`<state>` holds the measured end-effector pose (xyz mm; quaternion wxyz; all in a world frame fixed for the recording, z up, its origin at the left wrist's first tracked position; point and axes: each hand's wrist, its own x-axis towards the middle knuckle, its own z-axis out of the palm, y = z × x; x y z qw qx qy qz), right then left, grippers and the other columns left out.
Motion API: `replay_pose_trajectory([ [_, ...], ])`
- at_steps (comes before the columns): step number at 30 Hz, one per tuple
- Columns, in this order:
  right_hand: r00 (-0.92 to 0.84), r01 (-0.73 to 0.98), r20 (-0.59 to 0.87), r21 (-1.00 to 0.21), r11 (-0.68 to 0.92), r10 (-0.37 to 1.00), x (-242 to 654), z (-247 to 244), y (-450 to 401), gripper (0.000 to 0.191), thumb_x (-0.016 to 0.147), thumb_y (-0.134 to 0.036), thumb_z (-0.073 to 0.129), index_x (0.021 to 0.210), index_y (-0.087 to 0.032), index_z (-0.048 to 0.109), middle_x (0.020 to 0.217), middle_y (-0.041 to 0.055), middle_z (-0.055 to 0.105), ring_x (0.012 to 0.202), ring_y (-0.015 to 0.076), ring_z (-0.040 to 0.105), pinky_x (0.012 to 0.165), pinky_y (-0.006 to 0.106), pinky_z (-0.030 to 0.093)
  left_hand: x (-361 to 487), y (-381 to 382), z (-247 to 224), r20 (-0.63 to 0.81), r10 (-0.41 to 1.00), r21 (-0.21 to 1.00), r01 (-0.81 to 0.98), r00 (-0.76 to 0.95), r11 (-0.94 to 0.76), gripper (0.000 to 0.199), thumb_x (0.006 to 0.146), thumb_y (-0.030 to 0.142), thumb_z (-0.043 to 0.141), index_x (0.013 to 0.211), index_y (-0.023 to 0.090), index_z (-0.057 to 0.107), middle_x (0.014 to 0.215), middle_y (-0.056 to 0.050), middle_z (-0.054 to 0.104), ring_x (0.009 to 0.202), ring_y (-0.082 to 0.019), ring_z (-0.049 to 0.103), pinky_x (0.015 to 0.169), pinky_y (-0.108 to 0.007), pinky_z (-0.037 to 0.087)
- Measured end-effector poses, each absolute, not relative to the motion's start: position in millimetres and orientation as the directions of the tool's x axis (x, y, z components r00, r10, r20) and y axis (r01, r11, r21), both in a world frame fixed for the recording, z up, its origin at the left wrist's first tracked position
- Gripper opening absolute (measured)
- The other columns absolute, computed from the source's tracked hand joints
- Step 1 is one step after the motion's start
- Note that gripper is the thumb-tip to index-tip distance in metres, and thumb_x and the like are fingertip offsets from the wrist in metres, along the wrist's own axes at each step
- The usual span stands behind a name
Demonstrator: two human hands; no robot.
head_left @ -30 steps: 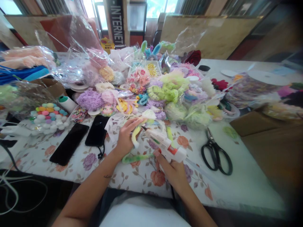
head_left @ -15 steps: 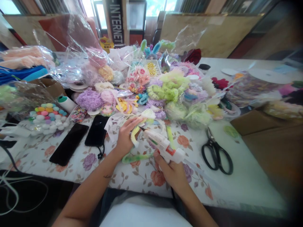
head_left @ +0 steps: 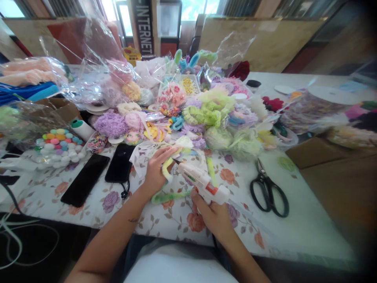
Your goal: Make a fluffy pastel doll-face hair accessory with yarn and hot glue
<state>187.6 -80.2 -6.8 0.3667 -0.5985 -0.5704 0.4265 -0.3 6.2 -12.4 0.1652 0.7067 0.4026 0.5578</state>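
My right hand (head_left: 214,217) is closed around a white glue gun (head_left: 196,176) with an orange-red part near its back. The dark nozzle points up and left, close to a yellow fuzzy chenille strip (head_left: 166,167). That strip bends downward beside my left hand (head_left: 155,169), whose fingers are closed on it; the fingertips are partly hidden. Below the gun, a green length of chenille (head_left: 170,197) lies over the flowered tablecloth. Another yellow-green piece (head_left: 211,169) shows behind the gun. A clear glue stick seems to trail from the gun's back, though it is blurred.
Black-handled scissors (head_left: 269,194) lie to the right, near a cardboard box (head_left: 332,177). Two dark phones (head_left: 85,180) rest at the left, beside a bag of colourful pompoms (head_left: 60,147). A heap of yarn, ribbons and flowers (head_left: 212,106) spreads across the back.
Almost nothing differs. The glue gun's tip and both hands keep nearly the same place, with only a very slight shift of the whole view.
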Motion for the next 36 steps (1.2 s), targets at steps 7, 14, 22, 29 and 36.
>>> replay_pose_trajectory([
  [7,0.078,0.364,-0.092,-0.924,-0.115,0.993,187.1,1.2,-80.9,0.038,0.083,-0.051,0.053,0.059,-0.022,0.053,0.049,-0.0005,0.057,0.049,0.0170,0.054,0.051,0.028,0.042,1.7,6.1,-13.7,0.664,0.747,0.673,0.414,0.026,-0.613,0.033,0.087,0.023,0.062,0.120,0.024,0.065,0.116,-0.010,0.066,0.107,-0.021,0.064,0.093,-0.036,0.052],
  [14,0.086,0.381,-0.099,-0.916,-0.125,0.991,188.6,-0.4,-79.8,0.037,0.082,-0.051,0.054,0.059,-0.022,0.054,0.050,-0.0004,0.058,0.050,0.0178,0.057,0.052,0.028,0.044,1.6,6.1,-13.5,0.670,0.742,0.668,0.413,0.028,-0.619,0.034,0.087,0.020,0.062,0.120,0.023,0.065,0.116,-0.010,0.067,0.108,-0.020,0.063,0.095,-0.036,0.052],
  [22,0.119,0.366,-0.086,-0.922,-0.124,0.989,189.1,-1.7,-77.1,0.036,0.082,-0.051,0.055,0.061,-0.021,0.055,0.051,-0.0004,0.058,0.052,0.0176,0.055,0.054,0.029,0.044,1.5,6.0,-13.7,0.662,0.749,0.679,0.399,0.030,-0.617,0.034,0.087,0.021,0.061,0.121,0.024,0.064,0.116,-0.010,0.066,0.109,-0.021,0.063,0.095,-0.038,0.052],
  [29,0.099,0.390,-0.092,-0.913,-0.123,0.991,190.4,-1.8,-77.4,0.037,0.082,-0.051,0.055,0.061,-0.021,0.054,0.052,-0.0001,0.058,0.051,0.0174,0.056,0.053,0.028,0.044,2.1,5.5,-13.7,0.662,0.749,0.679,0.397,0.033,-0.617,0.034,0.087,0.021,0.061,0.121,0.024,0.064,0.117,-0.010,0.066,0.109,-0.021,0.063,0.095,-0.038,0.052],
  [36,0.139,0.378,-0.081,-0.917,-0.129,0.987,188.2,4.7,-76.6,0.039,0.083,-0.054,0.054,0.061,-0.021,0.053,0.051,-0.0005,0.057,0.051,0.0170,0.055,0.054,0.029,0.043,1.7,6.0,-13.8,0.652,0.757,0.683,0.408,0.031,-0.605,0.033,0.088,0.024,0.060,0.121,0.024,0.064,0.117,-0.010,0.066,0.109,-0.021,0.063,0.095,-0.038,0.052],
])
